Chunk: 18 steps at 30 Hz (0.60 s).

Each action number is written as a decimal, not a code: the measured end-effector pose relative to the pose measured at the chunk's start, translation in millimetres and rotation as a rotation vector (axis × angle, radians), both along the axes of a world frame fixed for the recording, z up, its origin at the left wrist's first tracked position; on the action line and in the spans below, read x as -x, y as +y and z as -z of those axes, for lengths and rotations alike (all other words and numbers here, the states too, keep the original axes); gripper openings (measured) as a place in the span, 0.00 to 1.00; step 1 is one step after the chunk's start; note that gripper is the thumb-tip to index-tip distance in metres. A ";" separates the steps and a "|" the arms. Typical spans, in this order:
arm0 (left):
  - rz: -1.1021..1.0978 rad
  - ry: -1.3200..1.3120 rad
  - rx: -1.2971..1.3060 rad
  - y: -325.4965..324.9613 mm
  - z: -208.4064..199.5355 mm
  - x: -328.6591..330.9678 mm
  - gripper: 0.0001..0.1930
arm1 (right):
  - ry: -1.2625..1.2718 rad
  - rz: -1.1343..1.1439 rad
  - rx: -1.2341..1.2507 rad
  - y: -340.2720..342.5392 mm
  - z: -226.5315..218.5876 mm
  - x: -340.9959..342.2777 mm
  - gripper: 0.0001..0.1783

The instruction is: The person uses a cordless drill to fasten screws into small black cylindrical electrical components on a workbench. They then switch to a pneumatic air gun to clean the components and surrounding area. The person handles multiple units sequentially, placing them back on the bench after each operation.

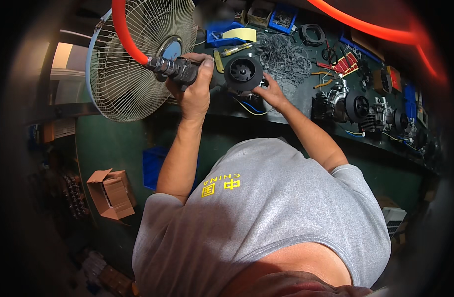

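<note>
a dark workbench [303, 91] stands by a green floor [96, 141].

Fan [152, 39], wire-grilled, blue-rimmed, stands at left. Surface [299, 96] bears: grey cable tangle [284, 57]; coiled black cable [312, 34]; orange-handled pliers [323, 83]; blue tray [279, 28], far edge. Lower down: open cardboard box [119, 194]; blue bin [155, 168].

A fan [120, 86] crowds leftward; bare bench [300, 93] separates right hand [273, 94] from engine [334, 103].
</note>
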<state>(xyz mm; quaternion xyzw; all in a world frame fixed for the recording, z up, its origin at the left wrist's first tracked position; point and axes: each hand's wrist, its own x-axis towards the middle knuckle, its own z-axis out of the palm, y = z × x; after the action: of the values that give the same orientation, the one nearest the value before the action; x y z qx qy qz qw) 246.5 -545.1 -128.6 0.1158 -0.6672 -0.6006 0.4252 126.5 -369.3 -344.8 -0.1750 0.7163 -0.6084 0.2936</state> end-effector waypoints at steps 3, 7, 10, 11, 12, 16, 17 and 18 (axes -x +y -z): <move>0.007 0.017 0.003 -2.7 1.3 -0.7 0.04 | 0.005 -0.002 -0.005 0.5 -2.4 -0.7 0.49; -0.013 -0.001 -0.003 -5.7 1.3 -2.0 0.04 | -0.014 -0.005 -0.035 -0.4 5.6 2.1 0.49; -0.036 0.006 -0.099 -10.3 3.7 -2.0 0.04 | -0.120 -0.010 -0.030 -0.5 4.5 1.8 0.49; -0.025 0.005 -0.079 -12.2 3.7 -2.6 0.05 | -0.110 -0.009 -0.012 -1.9 4.6 1.5 0.49; -0.009 0.004 -0.062 -13.6 4.5 -2.1 0.05 | -0.098 -0.003 0.003 -1.4 7.3 1.4 0.49; 0.152 -0.084 0.003 -6.8 -5.3 2.8 0.05 | -0.087 0.004 0.019 -0.3 14.3 3.4 0.49; 0.176 -0.069 0.032 -2.3 -9.0 6.3 0.05 | -0.044 0.001 0.000 0.1 15.2 4.2 0.50; 0.203 -0.086 0.065 -4.0 -8.2 6.5 0.05 | -0.001 -0.005 -0.019 0.6 13.0 3.9 0.50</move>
<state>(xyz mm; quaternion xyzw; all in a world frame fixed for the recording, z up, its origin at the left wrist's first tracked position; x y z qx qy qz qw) 240.0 -549.1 -120.5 0.0594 -0.7121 -0.6132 0.3365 122.6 -368.8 -357.8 -0.1735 0.7214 -0.6010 0.2971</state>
